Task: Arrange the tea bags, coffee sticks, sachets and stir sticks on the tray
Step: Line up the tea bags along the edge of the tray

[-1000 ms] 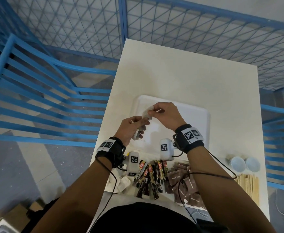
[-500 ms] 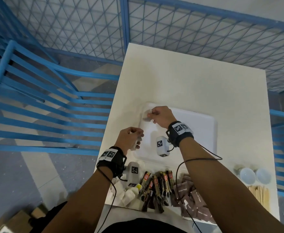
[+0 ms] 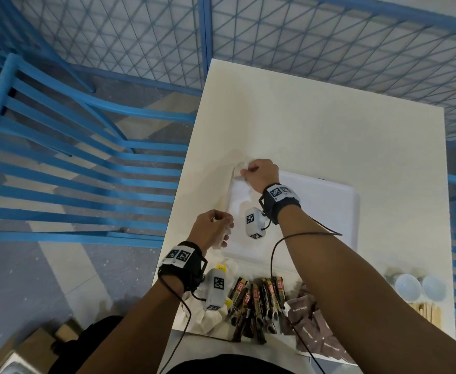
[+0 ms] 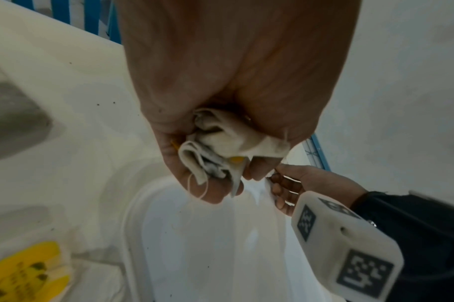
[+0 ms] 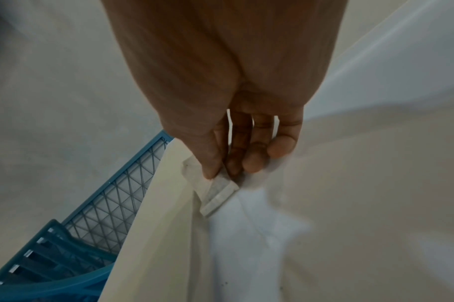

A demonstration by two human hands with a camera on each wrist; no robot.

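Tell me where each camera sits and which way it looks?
Head: on the person's head, looking down at the table, tray, both forearms and hands.
Left wrist: looks along the left hand, which grips bunched tea bags.
Right wrist: looks along the right hand, which pinches one tea bag at the tray's corner.
All three show the tray; the left wrist view also catches the right hand.

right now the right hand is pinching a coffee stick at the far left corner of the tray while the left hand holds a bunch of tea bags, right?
Not quite. The right hand pinches a tea bag, not a coffee stick, as the right wrist view shows. The rest holds: it is at the tray's far left corner, and the left hand holds a bunch of tea bags.
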